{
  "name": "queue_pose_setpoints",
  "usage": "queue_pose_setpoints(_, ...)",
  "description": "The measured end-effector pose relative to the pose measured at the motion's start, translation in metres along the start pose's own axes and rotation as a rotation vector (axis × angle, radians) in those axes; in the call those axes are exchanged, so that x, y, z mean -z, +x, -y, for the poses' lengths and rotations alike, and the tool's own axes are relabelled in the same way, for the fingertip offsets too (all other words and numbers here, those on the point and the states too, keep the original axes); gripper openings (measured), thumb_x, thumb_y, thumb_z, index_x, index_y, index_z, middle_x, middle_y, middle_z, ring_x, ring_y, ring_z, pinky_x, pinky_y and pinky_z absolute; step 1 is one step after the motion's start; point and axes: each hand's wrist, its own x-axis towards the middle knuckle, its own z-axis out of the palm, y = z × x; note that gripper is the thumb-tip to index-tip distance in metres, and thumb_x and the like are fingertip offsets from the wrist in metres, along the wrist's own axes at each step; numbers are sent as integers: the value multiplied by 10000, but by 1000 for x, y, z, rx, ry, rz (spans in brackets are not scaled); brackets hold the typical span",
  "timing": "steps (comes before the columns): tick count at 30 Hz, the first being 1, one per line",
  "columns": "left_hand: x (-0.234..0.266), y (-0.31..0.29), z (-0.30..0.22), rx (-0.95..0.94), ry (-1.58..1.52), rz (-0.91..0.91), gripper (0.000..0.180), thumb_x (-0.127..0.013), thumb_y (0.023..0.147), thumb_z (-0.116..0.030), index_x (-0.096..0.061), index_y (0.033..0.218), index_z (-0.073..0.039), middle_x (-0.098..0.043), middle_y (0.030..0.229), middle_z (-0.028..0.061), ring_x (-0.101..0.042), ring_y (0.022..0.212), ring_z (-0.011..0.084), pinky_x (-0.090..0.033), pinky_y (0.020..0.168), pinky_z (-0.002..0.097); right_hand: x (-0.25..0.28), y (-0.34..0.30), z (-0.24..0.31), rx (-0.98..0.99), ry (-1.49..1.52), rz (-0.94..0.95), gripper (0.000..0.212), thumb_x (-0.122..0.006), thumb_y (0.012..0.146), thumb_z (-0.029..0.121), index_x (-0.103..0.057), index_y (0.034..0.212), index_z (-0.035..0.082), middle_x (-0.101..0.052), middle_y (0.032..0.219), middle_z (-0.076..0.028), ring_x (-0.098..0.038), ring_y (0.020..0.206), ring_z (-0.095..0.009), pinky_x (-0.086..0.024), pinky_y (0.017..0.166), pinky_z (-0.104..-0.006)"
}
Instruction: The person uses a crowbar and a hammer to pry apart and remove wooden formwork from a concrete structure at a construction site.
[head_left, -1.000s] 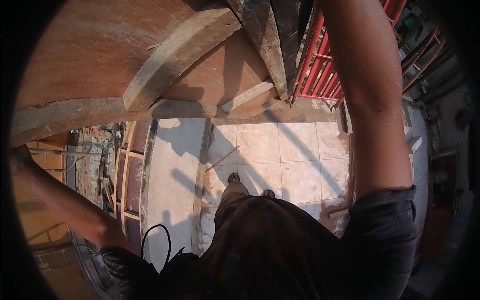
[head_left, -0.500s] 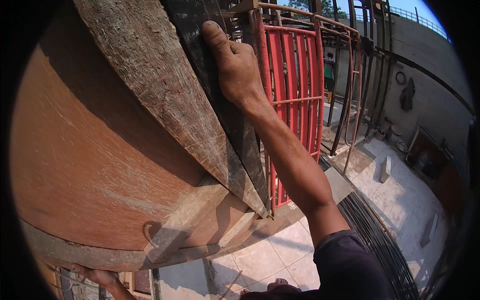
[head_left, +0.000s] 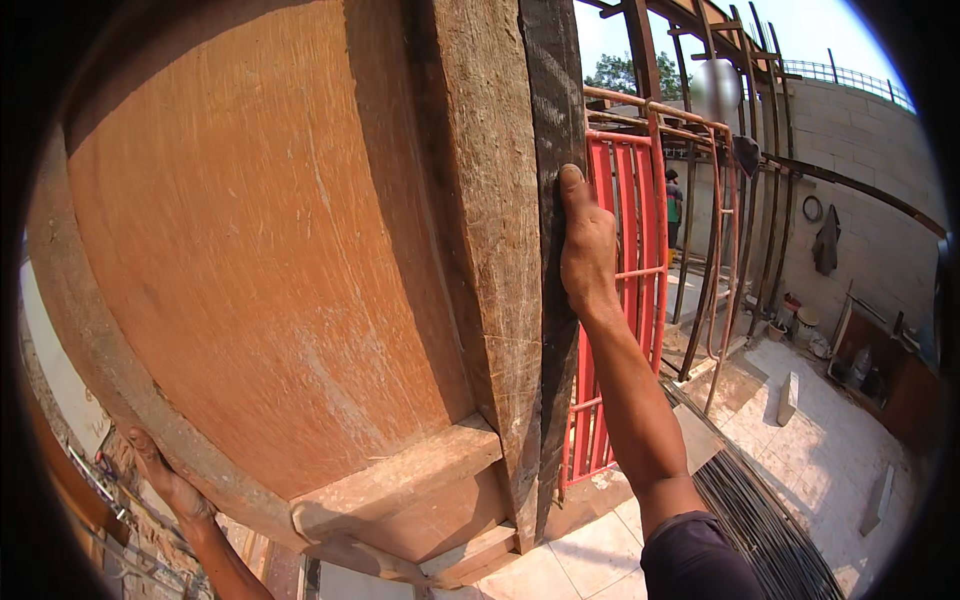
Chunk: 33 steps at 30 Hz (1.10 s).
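A large plywood panel [head_left: 250,250] with a timber frame fills the left and middle of the view. Down its right side run a rough brown timber [head_left: 490,200] and a dark board [head_left: 558,100]. My right hand [head_left: 590,245] is closed round the dark board, its thumb on the near face and its fingers hidden behind. At the lower left, my left hand [head_left: 175,485] grips the panel's outer frame from the edge. The thumb shows there, while most of the fingers are out of sight. A short timber crosspiece [head_left: 400,470] is fixed near the panel's lower end.
Just beyond my right hand stands a red metal frame with slats [head_left: 622,290]. Long dark rods [head_left: 765,530] lie bundled on the tiled floor at the right. Blocks [head_left: 787,398] lie near the grey wall [head_left: 850,140]. Another person [head_left: 672,212] stands in the background.
The panel now appears more upright and further right in view, with more of its plywood face showing. Both hands keep their hold; my left hand appears higher along the frame.
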Motion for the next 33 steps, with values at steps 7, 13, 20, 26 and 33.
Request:
queue_pose_setpoints(7,-98,47,100,43,20,301,730,-608,912,-622,-595,1209,45,-647,1162,121,-613,1034,187,-476,887,339,34,40,-87,-57,-179,-117,823,-498,899,754,-482,543,12,-405,558,-20,-377,578,-149,-306,537,-398)
queue_pose_setpoints(13,-146,106,180,87,174,220,863,-628,866,-677,-554,1305,62,-624,1233,147,-576,1156,228,-431,1009,359,-2,97,-145,-89,-213,-42,878,-443,867,822,-487,582,-7,-414,584,-51,-392,596,-203,-322,579,-452)
queue_pose_setpoints(20,-175,113,241,18,230,175,1039,-635,818,-724,-450,1393,122,-522,1396,272,-490,1319,347,-312,1142,425,-16,100,-190,-144,-293,-28,905,-414,881,800,-720,1105,-21,-693,991,-298,-658,1001,-397,-471,875,-475)
queue_pose_setpoints(26,-174,77,223,96,506,11,1078,-689,786,-681,-328,1475,67,-435,1475,286,-429,1376,386,-309,1147,453,-19,92,-171,-160,-351,7,941,-404,860,824,-724,1035,-44,-676,1012,-333,-639,1043,-460,-462,903,-514)
queue_pose_setpoints(33,-183,68,206,48,697,90,1090,-848,711,-381,-188,1519,-65,-490,1427,277,-517,1286,426,-375,1097,489,-14,94,-154,-176,-392,-25,952,-372,857,835,-718,1089,-21,-661,1073,-341,-612,1096,-482,-452,930,-538)
